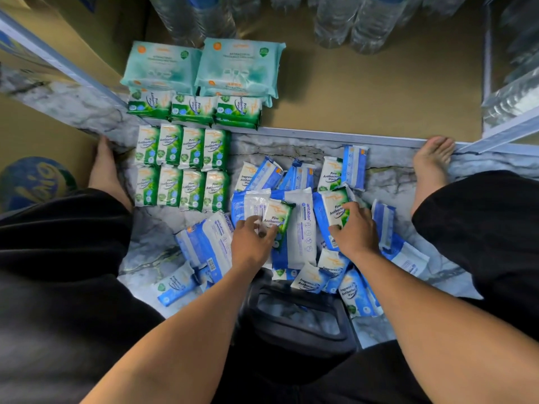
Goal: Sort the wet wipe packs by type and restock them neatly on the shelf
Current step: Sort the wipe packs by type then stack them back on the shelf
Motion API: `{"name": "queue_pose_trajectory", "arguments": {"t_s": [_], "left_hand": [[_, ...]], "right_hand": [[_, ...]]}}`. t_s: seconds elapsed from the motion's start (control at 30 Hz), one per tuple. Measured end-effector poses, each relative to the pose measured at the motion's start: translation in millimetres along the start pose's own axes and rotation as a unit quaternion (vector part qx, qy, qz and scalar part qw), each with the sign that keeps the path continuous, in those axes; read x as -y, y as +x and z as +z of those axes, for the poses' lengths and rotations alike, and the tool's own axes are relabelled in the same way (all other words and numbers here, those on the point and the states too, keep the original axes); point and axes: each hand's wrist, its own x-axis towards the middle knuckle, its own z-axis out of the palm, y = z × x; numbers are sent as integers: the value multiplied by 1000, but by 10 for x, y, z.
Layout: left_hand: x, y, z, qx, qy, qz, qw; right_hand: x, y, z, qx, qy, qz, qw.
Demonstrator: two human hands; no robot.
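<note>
Marbled floor [393, 182] filled the middle, with the brown shelf board [364, 91] beyond it and water bottles [335, 18] standing at its back. On the shelf's left part lay teal packs [201, 65] and, just in front of them, a row of green packs [194, 110]. On the floor, eight green packs [182, 167] lay in two tidy rows — beside them a loose pile of blue packs [300, 228]. Over that pile the left hand [253, 242] gripped one green pack [278, 214], while the right hand [355, 231] curled its fingers round a second green pack [335, 209].
</note>
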Motion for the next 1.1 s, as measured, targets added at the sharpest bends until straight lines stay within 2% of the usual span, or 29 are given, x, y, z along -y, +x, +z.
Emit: {"name": "queue_pose_trajectory", "arguments": {"t_s": [0.17,0.27,0.37,0.47,0.63,0.73,0.93,1.1], "left_hand": [[-28,-40,46,-24,90,114,989],[-109,-47,101,22,153,138,978],[-183,-24,147,46,181,128,974],[-192,24,97,49,166,120,978],[-75,142,-262,-1,93,103,990],[121,327,-627,-48,43,65,996],[788,823,-1323,-144,15,-36,989],[1285,1248,-1674,-183,24,-42,982]], "right_hand": [[23,-4,10,1,-31,-6,999],[25,-4,20,3,-72,-19,997],[71,18,-5,7,-95,-20,995],[223,56,-43,-17,-71,-18,997],[857,46,-18,-41,-5,-66,997],[1350,-44,135,-17,5,-117,993],[2155,-273,720,66,-66,-238,967],[2658,-296,1218,127,-110,-264,950]]}}
